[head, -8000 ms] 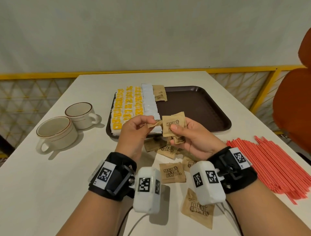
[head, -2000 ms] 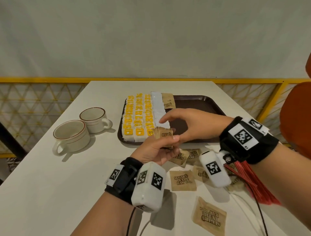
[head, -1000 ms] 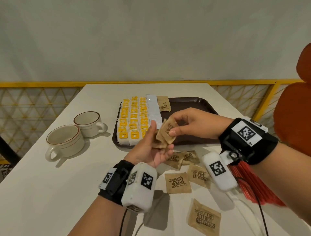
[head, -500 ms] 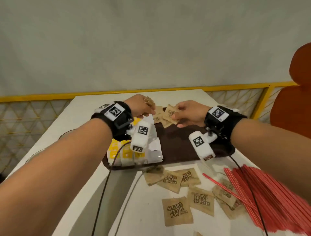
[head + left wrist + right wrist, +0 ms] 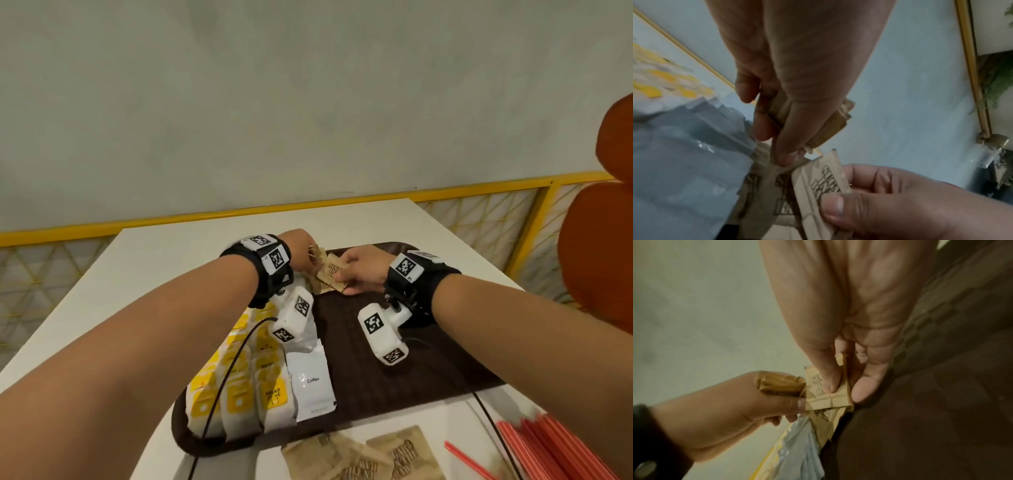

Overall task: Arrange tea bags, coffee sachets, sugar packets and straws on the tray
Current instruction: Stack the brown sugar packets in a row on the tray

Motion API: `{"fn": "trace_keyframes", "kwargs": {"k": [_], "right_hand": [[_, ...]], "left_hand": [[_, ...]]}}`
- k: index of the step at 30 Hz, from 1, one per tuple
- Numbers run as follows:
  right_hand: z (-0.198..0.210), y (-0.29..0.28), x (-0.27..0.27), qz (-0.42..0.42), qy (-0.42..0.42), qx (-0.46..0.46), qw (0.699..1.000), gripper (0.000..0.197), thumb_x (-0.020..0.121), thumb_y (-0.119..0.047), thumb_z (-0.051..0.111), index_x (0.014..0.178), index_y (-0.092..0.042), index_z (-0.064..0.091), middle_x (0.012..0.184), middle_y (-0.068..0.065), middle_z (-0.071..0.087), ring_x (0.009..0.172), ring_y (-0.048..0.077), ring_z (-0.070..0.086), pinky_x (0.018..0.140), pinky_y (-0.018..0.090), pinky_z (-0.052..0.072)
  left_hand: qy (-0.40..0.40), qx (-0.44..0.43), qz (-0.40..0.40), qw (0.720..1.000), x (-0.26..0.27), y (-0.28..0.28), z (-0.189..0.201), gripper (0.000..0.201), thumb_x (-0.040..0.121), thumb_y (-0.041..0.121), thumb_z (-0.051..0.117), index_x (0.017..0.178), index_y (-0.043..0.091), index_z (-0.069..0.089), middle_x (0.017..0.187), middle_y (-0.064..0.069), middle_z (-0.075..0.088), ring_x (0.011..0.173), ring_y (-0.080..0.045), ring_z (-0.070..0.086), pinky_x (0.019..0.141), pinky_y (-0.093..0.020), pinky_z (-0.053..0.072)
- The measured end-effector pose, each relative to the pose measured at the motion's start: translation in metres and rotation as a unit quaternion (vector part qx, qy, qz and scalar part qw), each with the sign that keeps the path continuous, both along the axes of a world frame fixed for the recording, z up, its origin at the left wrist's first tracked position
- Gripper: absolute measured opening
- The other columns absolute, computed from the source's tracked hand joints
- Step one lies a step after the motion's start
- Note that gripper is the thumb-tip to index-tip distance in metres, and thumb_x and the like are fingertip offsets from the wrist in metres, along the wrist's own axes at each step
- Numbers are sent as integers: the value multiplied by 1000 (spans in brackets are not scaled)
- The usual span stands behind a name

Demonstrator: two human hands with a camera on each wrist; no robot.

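Observation:
Both hands are over the far end of the dark brown tray point(image 5: 394, 383). My left hand point(image 5: 301, 253) grips a small stack of brown sugar packets point(image 5: 830, 128); its thumb tip presses a packet lying on the tray point(image 5: 783, 191). My right hand point(image 5: 359, 274) pinches one brown sugar packet point(image 5: 332, 274) between thumb and fingers, low over the tray beside the left hand; the same packet point(image 5: 830, 395) shows in the right wrist view. Yellow tea bags point(image 5: 236, 387) and white coffee sachets point(image 5: 311, 387) lie in rows on the tray's left part.
More brown sugar packets point(image 5: 363, 459) lie loose on the white table point(image 5: 144, 274) in front of the tray. Red straws point(image 5: 561, 448) are piled at the near right. An orange chair point(image 5: 603, 253) stands to the right; a yellow railing point(image 5: 479, 192) runs behind the table.
Both hands moved from near the tray's front edge out to its far end, the left carrying the stack, the right one packet. The right hand's packet has come down toward the tray.

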State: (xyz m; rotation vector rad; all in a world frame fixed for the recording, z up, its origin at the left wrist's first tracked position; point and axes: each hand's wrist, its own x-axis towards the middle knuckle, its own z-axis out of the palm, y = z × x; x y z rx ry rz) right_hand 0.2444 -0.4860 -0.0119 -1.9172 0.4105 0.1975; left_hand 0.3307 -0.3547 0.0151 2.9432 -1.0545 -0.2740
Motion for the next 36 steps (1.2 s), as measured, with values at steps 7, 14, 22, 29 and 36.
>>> {"fn": "trace_keyframes", "kwargs": {"k": [7,14,22,29,36], "right_hand": [[-10,-4,6,3,-37,-42,998,24,84,8,63,78,-15,59,86,7,65,84,22,66,76,29,57],[-8,-16,2,-28,-51,-15,998,16,86,6,62,81,-9,61,88,12,66,85,23,67,71,27,58],[-10,-2,1,-14,-36,4,999,21,83,12,63,88,-8,58,86,12,65,83,23,68,76,31,58],[-10,8,5,-34,-40,1,999,26,79,15,66,85,-8,56,91,15,64,86,28,67,75,35,59],[-7,10,3,-54,-39,0,998,30,77,12,69,87,-11,53,109,22,62,95,34,68,78,39,59]], "left_hand": [[-51,88,-3,995,12,-14,-9,37,90,20,56,56,12,45,59,-1,42,51,-14,36,64,-27,37],[-47,85,-3,995,14,-15,-8,14,90,18,59,88,5,65,62,-1,43,73,-21,48,67,-26,38],[-58,109,6,992,15,-13,-8,27,89,22,63,108,4,66,90,-6,56,82,-19,53,71,-25,42],[-69,102,-7,992,15,-10,-6,29,87,24,65,110,5,65,92,-5,56,84,-19,53,81,-28,48],[-85,89,14,992,23,-10,-8,13,92,17,54,83,12,61,82,-1,55,74,-16,52,67,-21,41]]}}
